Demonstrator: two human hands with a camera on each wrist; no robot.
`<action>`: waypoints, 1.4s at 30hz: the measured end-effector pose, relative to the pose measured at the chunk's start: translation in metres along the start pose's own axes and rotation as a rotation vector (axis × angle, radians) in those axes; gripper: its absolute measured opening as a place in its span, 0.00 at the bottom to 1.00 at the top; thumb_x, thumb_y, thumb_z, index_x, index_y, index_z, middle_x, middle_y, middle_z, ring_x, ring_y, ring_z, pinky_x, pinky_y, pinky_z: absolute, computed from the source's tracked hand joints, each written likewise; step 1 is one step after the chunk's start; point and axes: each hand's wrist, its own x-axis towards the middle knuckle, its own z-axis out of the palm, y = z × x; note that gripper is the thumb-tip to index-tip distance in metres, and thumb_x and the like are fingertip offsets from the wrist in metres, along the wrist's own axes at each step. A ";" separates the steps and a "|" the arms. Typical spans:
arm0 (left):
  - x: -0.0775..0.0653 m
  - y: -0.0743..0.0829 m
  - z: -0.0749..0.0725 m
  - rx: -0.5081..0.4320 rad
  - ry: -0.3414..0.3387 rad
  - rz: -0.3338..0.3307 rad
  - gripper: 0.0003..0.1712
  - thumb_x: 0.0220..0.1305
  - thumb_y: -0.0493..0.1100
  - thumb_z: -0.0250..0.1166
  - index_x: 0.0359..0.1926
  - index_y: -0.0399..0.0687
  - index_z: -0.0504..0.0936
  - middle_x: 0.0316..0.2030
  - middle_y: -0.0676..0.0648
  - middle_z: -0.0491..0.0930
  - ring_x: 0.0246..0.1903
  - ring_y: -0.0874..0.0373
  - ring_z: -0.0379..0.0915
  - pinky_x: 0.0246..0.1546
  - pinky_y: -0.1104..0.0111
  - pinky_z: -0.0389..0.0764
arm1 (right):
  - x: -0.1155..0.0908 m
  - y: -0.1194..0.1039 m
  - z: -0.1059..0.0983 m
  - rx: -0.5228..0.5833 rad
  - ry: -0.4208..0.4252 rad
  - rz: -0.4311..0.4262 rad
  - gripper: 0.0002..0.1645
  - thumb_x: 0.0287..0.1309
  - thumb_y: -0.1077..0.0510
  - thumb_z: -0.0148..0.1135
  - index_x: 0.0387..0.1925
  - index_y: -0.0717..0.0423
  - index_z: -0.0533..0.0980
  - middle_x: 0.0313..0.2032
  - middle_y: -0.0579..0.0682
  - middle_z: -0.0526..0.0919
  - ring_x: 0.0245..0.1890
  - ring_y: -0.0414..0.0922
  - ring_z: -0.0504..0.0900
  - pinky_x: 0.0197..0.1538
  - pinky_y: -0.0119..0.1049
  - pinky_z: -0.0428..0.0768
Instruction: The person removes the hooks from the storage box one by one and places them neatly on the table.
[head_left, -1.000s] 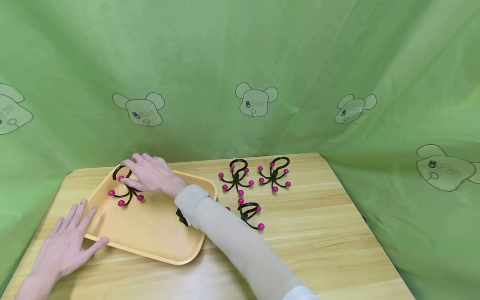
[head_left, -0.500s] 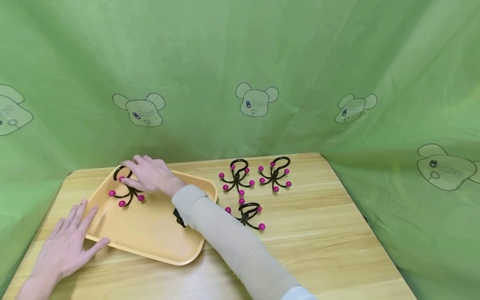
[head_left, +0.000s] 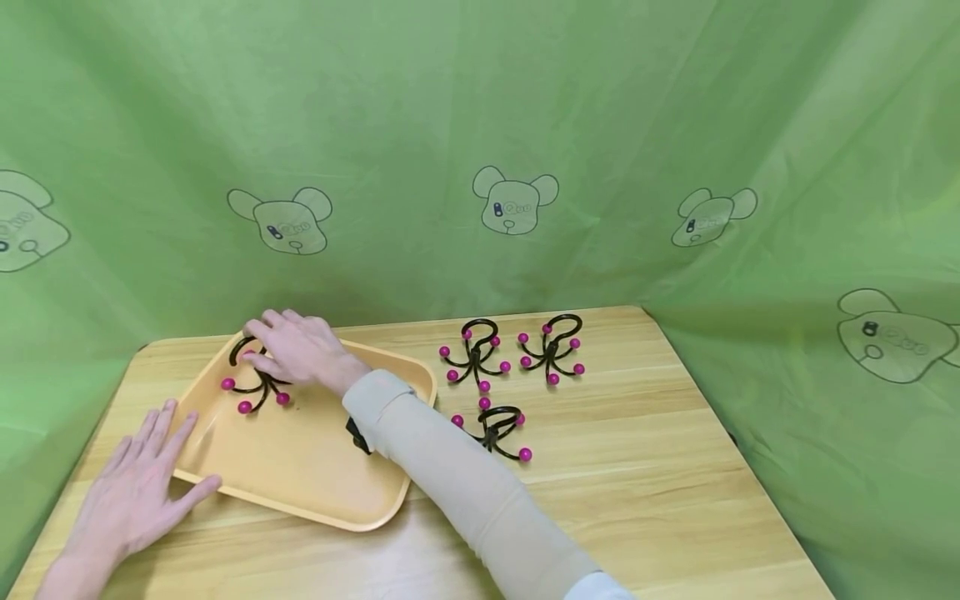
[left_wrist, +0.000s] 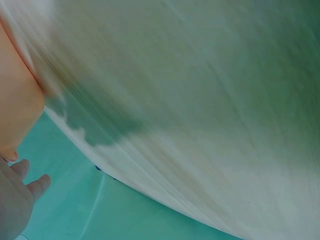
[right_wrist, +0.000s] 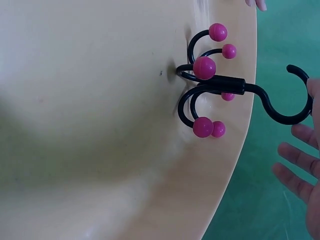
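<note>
My right hand (head_left: 300, 346) pinches the curved top of a black multi-arm hanging hook (head_left: 264, 381) with pink ball tips. The hook stands over the back left part of an orange tray (head_left: 300, 475). In the right wrist view the thumb and fingers (right_wrist: 297, 159) meet the bend of the hook (right_wrist: 227, 84), and its arms are by the tray wall. My left hand (head_left: 131, 496) lies with spread, straight fingers at the tray's left rim. Only part of that hand (left_wrist: 15, 200) shows in the left wrist view, beside the tray (left_wrist: 17, 90).
Right of the tray are three more such hooks: one at the back (head_left: 475, 357), one farther right (head_left: 552, 352) and one nearer (head_left: 491, 435), partly behind my right sleeve (head_left: 450, 483). A green curtain (head_left: 405, 108) hangs behind the wooden table (head_left: 637, 500).
Very little differs. The gripped hook has tilted slightly to the right, while both hands keep their places and the tray stays put.
</note>
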 end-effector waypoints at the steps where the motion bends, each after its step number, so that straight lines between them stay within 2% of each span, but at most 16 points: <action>1: 0.000 0.000 0.000 0.000 0.001 0.001 0.59 0.69 0.67 0.64 0.85 0.42 0.46 0.85 0.34 0.34 0.86 0.46 0.20 0.79 0.69 0.11 | 0.000 0.000 0.000 -0.008 0.007 -0.003 0.32 0.80 0.31 0.38 0.77 0.32 0.64 0.70 0.38 0.75 0.64 0.37 0.79 0.55 0.29 0.86; 7: 0.000 0.000 -0.001 -0.001 0.003 0.006 0.59 0.69 0.67 0.64 0.85 0.43 0.46 0.85 0.36 0.32 0.85 0.49 0.18 0.78 0.71 0.11 | -0.001 0.001 0.000 -0.031 0.043 -0.018 0.28 0.82 0.34 0.39 0.73 0.33 0.68 0.64 0.37 0.78 0.58 0.36 0.81 0.51 0.28 0.86; 16: 0.000 0.001 -0.001 -0.001 0.005 0.003 0.59 0.68 0.67 0.64 0.85 0.43 0.47 0.85 0.38 0.31 0.84 0.57 0.14 0.77 0.73 0.10 | -0.003 0.003 0.000 0.013 0.053 -0.027 0.23 0.82 0.36 0.41 0.68 0.30 0.71 0.59 0.35 0.79 0.55 0.33 0.80 0.48 0.26 0.84; 22: 0.000 0.002 0.000 -0.006 0.006 -0.005 0.59 0.69 0.67 0.64 0.85 0.45 0.46 0.85 0.35 0.34 0.85 0.53 0.16 0.78 0.72 0.10 | -0.006 0.002 -0.004 0.026 0.032 -0.046 0.21 0.83 0.38 0.42 0.67 0.28 0.74 0.58 0.33 0.80 0.56 0.33 0.79 0.50 0.26 0.83; 28: -0.001 0.001 0.001 -0.008 0.004 -0.008 0.59 0.69 0.67 0.64 0.86 0.45 0.45 0.85 0.38 0.31 0.86 0.50 0.18 0.78 0.71 0.10 | -0.008 0.004 -0.005 0.057 0.025 -0.068 0.18 0.82 0.39 0.46 0.62 0.31 0.76 0.54 0.33 0.80 0.49 0.32 0.77 0.44 0.24 0.80; 33: -0.002 0.001 0.001 -0.012 0.005 -0.009 0.59 0.69 0.67 0.64 0.86 0.46 0.44 0.86 0.41 0.29 0.86 0.49 0.18 0.78 0.72 0.10 | -0.012 0.007 -0.004 0.098 0.061 -0.101 0.16 0.82 0.40 0.48 0.59 0.33 0.77 0.50 0.33 0.80 0.44 0.31 0.75 0.38 0.22 0.76; 39: -0.002 0.002 0.001 -0.011 0.005 -0.011 0.59 0.69 0.67 0.63 0.86 0.46 0.44 0.86 0.40 0.29 0.86 0.40 0.26 0.79 0.68 0.11 | -0.021 0.009 -0.005 0.118 0.112 -0.117 0.17 0.82 0.41 0.49 0.60 0.35 0.78 0.50 0.33 0.82 0.43 0.31 0.75 0.36 0.19 0.75; 42: -0.001 0.002 0.001 -0.012 0.007 -0.008 0.59 0.69 0.67 0.63 0.86 0.46 0.44 0.86 0.40 0.29 0.86 0.39 0.26 0.79 0.68 0.11 | -0.025 0.010 -0.007 0.127 0.120 -0.108 0.17 0.81 0.41 0.50 0.61 0.35 0.78 0.51 0.33 0.82 0.44 0.31 0.76 0.36 0.19 0.74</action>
